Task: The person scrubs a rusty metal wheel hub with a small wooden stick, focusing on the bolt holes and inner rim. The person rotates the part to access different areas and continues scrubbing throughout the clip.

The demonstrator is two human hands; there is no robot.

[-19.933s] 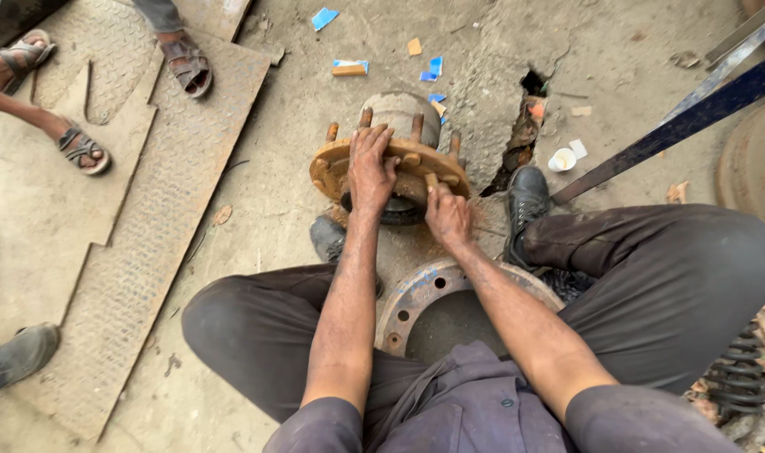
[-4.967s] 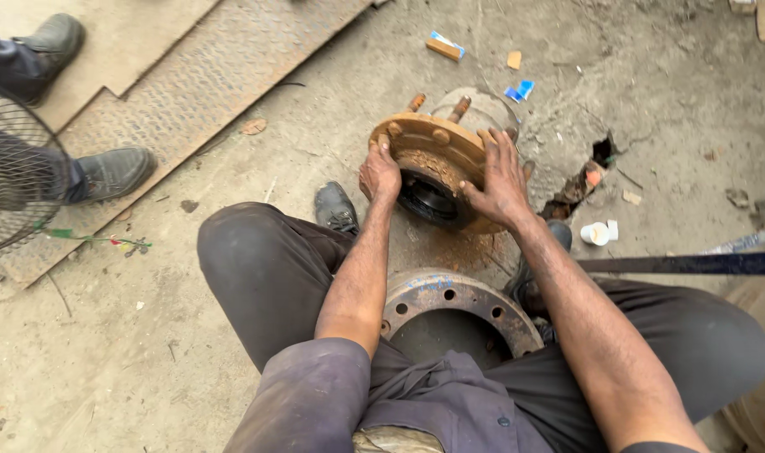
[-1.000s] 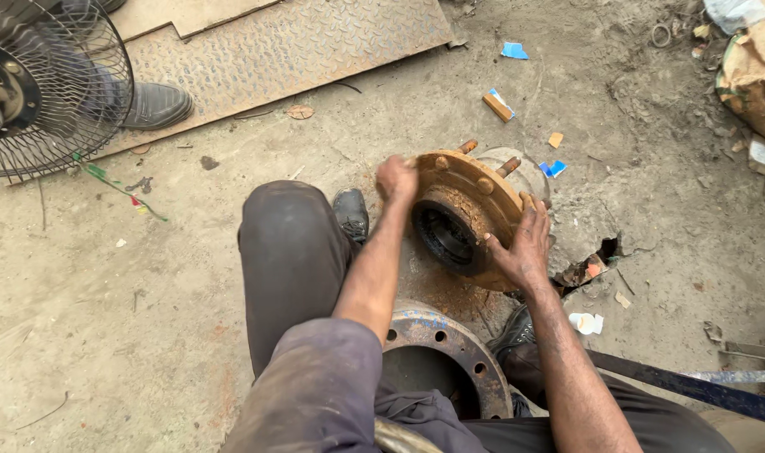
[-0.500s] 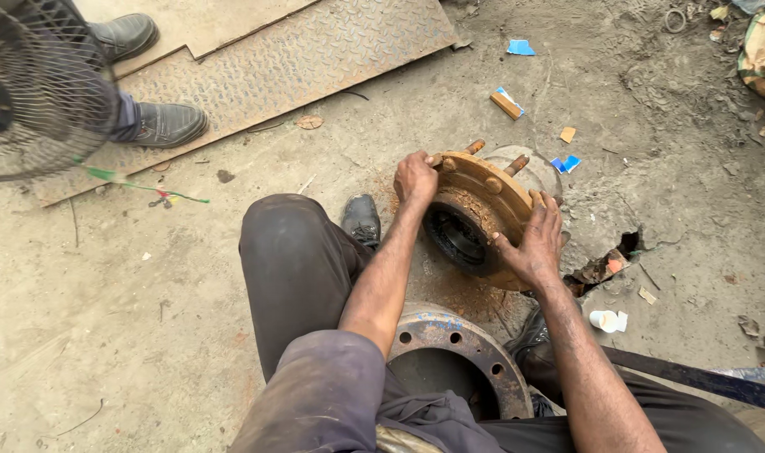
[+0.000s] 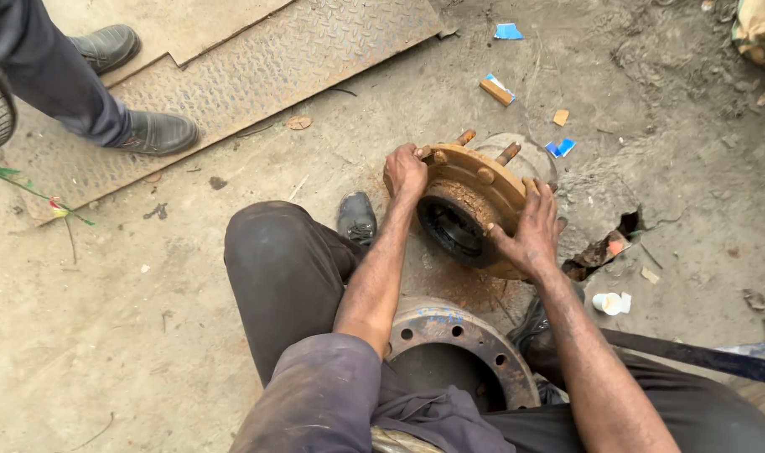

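Rusty wheel hub (image 5: 470, 197), round and flaking, stands tilted on bare concrete, left hand (image 5: 405, 172) and right hand (image 5: 529, 235) clamped on opposite flange edges.

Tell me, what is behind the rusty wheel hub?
Behind the wheel hub a grey drum-shaped part and two studs show. The flange covers most of that part.

Cracked dirt floor (image 5: 147, 335); on it: rusty wheel hub (image 5: 474, 201); checker plate (image 5: 256, 59); paper scraps (image 5: 508, 32).
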